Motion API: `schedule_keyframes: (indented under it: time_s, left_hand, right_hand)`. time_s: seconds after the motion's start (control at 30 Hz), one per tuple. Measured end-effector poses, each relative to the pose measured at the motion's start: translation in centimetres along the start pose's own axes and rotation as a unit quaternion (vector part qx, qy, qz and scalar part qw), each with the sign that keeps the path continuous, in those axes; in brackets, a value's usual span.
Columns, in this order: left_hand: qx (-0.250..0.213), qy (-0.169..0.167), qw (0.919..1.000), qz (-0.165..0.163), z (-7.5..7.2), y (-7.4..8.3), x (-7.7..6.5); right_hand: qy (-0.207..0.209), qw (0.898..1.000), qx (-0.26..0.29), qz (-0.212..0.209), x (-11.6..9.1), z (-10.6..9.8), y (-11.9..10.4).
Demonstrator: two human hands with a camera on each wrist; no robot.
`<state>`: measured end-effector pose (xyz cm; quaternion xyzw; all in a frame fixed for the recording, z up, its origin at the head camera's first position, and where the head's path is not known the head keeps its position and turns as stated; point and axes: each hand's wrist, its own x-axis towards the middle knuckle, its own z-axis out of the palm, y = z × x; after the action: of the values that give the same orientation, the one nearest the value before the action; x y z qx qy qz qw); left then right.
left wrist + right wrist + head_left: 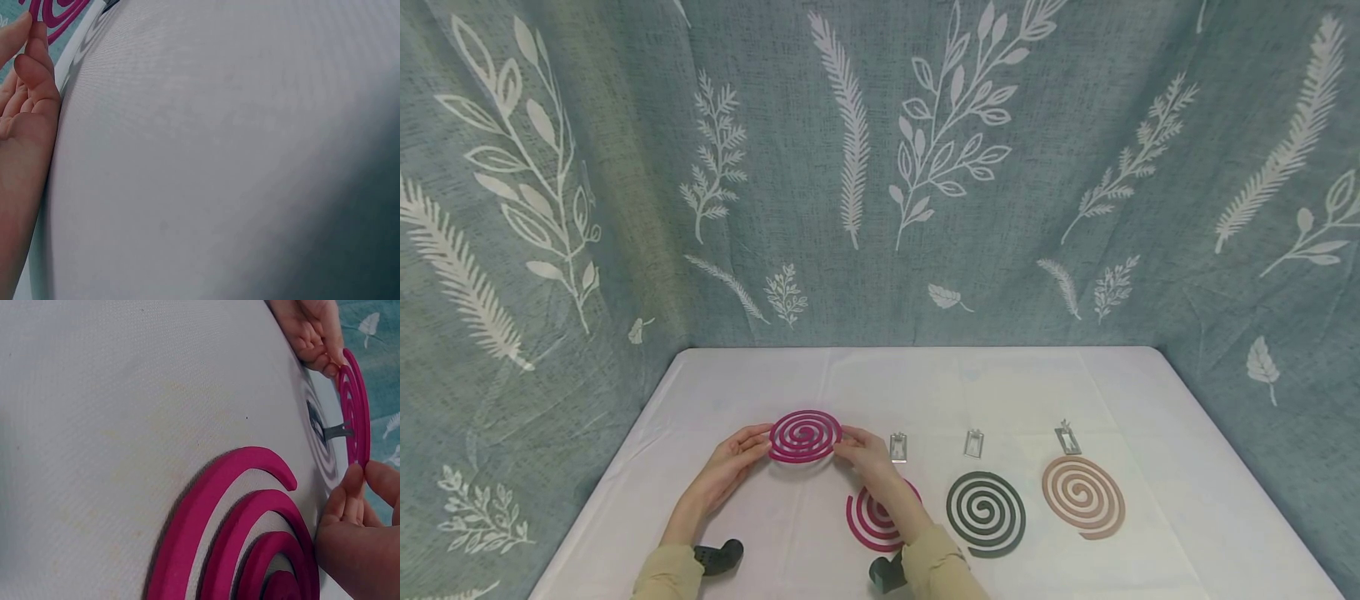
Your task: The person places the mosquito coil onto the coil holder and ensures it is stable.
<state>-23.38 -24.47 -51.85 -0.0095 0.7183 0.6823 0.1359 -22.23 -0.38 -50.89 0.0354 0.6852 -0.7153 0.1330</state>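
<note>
toward the table's [752, 375] left edge, left hand [728, 463] and right hand [868, 457] pinch a coil [805, 432], likely seating it on a stand [338, 432]; balance next.

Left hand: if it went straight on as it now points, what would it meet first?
The raised, flat magenta spiral coil, whose edge the left hand pinches. Beyond it, the right hand seems in line, though depth is unclear.

Free room is left along the far strip of the worktop [925, 379], up to the curtain [865, 292]. The left-centre is blocked by a raised magenta coil [806, 433] between the hands [733, 460]. Rightward passage is obstructed by three flat coils [983, 507] and, farther, three metal pieces [1067, 439].
</note>
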Motion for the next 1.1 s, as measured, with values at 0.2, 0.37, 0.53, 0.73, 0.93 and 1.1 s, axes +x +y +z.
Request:
schedule_keyframes:
  time_s: [0.2,0.37,0.53,0.73,0.93,1.1]
  left_hand:
    - [0.002,-0.006,1.0,0.007,-0.03,-0.04,0.02]
    - [0.007,-0.012,0.9998,0.016,-0.08,-0.27,0.1]
    - [0.003,-0.009,0.9999,0.013,-0.1,-0.4,0.17]
    - [0.003,-0.015,0.9997,0.02,-0.07,-0.37,0.04]
    - [0.005,-0.014,0.9996,0.024,0.09,-0.17,-0.23]
    - [0.013,-0.01,0.9993,0.033,0.23,-0.16,-0.22]
  right_hand:
    - [-0.004,1.0,-0.005,-0.003,-0.01,0.01,0.08]
    - [-0.009,1.0,-0.01,-0.013,0.2,-0.07,0.25]
    - [-0.006,1.0,-0.008,-0.012,0.24,-0.09,0.26]
    - [0.003,1.0,-0.008,-0.004,0.2,0.0,0.26]
    - [0.014,1.0,-0.007,-0.001,0.12,0.17,0.1]
    - [0.012,1.0,-0.001,-0.001,0.25,0.15,0.2]
